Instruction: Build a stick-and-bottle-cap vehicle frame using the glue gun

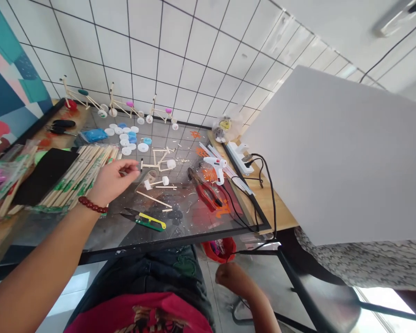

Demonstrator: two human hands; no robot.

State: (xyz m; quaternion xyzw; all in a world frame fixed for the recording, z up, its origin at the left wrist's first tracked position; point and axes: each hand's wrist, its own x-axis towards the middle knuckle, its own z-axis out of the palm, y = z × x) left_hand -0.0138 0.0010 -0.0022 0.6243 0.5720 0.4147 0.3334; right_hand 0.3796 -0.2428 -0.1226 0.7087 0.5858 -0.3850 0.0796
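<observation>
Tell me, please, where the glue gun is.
In the head view, the glue gun lies just right of centre, between the red-handled pliers and the power strip.

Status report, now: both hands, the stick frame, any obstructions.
Left hand beside stick frame, grip unclear. Right hand low by red basket, grip unclear. Frame lying on tabletop. Stick with white ends close by, possibly obstructing.

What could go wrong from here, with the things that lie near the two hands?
1. The black cord appears to run from the power strip down past the table edge towards the right hand; a snag might tug the strip.
2. The snips lie with blades towards the left forearm and could nick it.
3. The small wooden frame lies close to the left hand; a careless brush might shift it.
</observation>
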